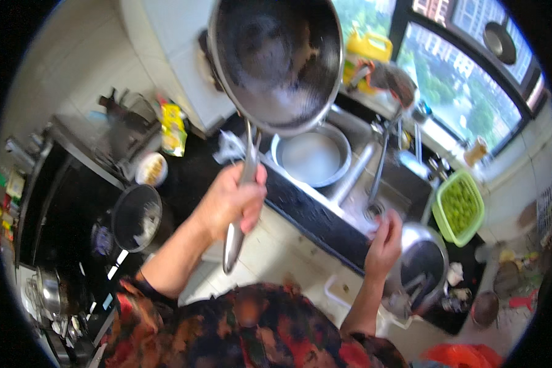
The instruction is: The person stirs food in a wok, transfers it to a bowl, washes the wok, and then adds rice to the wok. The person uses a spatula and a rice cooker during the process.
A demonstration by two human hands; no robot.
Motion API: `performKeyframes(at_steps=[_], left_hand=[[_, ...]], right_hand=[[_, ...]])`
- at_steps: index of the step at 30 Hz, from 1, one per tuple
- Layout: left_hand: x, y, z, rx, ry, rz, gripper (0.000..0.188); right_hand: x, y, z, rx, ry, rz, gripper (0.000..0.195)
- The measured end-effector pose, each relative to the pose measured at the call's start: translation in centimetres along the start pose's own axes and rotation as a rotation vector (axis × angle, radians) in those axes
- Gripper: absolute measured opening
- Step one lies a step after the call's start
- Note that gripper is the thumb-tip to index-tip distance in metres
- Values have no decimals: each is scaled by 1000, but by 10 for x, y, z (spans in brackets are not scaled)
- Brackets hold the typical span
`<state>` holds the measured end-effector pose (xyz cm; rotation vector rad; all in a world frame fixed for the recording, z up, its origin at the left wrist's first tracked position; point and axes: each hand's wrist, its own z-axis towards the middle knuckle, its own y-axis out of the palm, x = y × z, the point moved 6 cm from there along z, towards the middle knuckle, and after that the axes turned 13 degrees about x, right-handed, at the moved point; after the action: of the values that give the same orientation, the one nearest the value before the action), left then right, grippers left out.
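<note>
My left hand (237,195) is wrapped around the long metal handle of a wok (276,64). The wok is raised, its dark, wet-looking inside facing me and its top cut off by the picture's edge. Behind its lower rim a metal basin (310,156) of cloudy liquid sits in the left part of the steel sink (395,193). My right hand (385,239) is at the sink's front edge, near the drain, with its fingers bent. Blur hides whether anything is between those fingers. The faucet (381,156) reaches down into the sink.
On the left, a pan (137,218) with pale remains stands on the black stove, beside a small white bowl (151,169) and a yellow packet (173,129). To the right are a green basket (460,207) of green produce and a large metal pot (421,257). A yellow jug (369,46) stands by the window.
</note>
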<state>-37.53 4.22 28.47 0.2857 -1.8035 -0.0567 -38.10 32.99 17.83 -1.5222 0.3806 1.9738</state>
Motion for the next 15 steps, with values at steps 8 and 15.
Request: performKeyframes(at_steps=[8,15], left_hand=[[-41,5,16,-29,-251,-201,12],[-54,-22,34,109,-239,-12,13]], right_hand=[[122,-30,74,-7,262,-160,28],[217,66,148,-313,-74,-984,39]])
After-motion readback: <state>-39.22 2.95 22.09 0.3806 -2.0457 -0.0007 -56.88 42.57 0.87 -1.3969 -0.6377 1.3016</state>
